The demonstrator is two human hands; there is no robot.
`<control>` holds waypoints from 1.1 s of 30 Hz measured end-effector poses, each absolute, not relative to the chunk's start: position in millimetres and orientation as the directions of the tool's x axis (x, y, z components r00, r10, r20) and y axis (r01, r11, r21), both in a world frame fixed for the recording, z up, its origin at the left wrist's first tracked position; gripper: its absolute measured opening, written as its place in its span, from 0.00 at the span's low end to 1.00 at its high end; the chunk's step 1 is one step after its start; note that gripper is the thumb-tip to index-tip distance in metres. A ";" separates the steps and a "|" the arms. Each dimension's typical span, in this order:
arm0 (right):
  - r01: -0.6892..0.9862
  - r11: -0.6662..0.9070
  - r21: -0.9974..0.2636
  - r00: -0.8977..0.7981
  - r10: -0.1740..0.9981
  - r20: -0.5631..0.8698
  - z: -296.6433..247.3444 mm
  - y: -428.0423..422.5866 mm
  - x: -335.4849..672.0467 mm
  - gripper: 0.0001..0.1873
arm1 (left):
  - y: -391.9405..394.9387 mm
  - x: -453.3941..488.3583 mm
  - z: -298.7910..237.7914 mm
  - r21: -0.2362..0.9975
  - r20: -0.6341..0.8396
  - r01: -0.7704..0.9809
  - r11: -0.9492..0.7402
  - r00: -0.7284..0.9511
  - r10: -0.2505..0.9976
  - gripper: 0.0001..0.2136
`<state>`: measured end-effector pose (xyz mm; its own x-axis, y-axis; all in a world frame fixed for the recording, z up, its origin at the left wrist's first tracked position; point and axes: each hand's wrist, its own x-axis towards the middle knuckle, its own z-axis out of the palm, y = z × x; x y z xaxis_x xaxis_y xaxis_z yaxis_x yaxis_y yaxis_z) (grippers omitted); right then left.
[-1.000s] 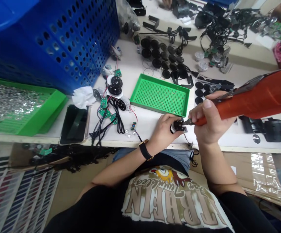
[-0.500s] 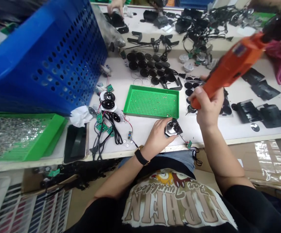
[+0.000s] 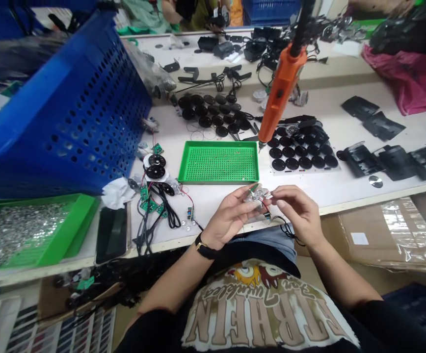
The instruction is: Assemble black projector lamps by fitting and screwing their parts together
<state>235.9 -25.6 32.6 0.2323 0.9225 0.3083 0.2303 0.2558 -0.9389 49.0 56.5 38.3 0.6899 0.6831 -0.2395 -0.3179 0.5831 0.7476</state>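
Note:
Near the table's front edge, my left hand (image 3: 231,213) is closed around a small clear plastic lamp part (image 3: 255,194). A red wire (image 3: 265,207) runs from this part to a little circuit board (image 3: 268,215) hanging beneath it. My right hand (image 3: 299,211) is at the part's right side, fingertips pinched by its thin wires. Fingers partly hide the exact grip. An orange electric screwdriver (image 3: 279,93) hangs above the table, its tip beside the green perforated tray (image 3: 181,166), touched by neither hand.
A blue crate (image 3: 98,103) leans at the left, above a green bin (image 3: 84,211) of small metal pieces and a phone (image 3: 112,230). Wired boards (image 3: 145,198) lie left of the tray. Black discs (image 3: 290,162) and black housings (image 3: 393,162) occupy the right side. Another person's arm (image 3: 169,12) is across the table.
My right hand has let go of the orange screwdriver, which now hangs upright, and has come down to the lamp part. In my left hand the part has been turned, showing its clear, wired side.

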 end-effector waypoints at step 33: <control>0.664 0.567 -0.487 0.262 0.434 0.862 44.1 -63.0 216.5 0.19 | 12.7 43.1 66.7 0.895 -0.029 -0.244 0.373 0.802 0.596 0.32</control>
<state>216.5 -63.0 44.1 0.2619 0.4340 0.8620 0.6637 0.5674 -0.4873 43.1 12.7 66.7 0.8023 0.5962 -0.0292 -0.2442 0.3725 0.8953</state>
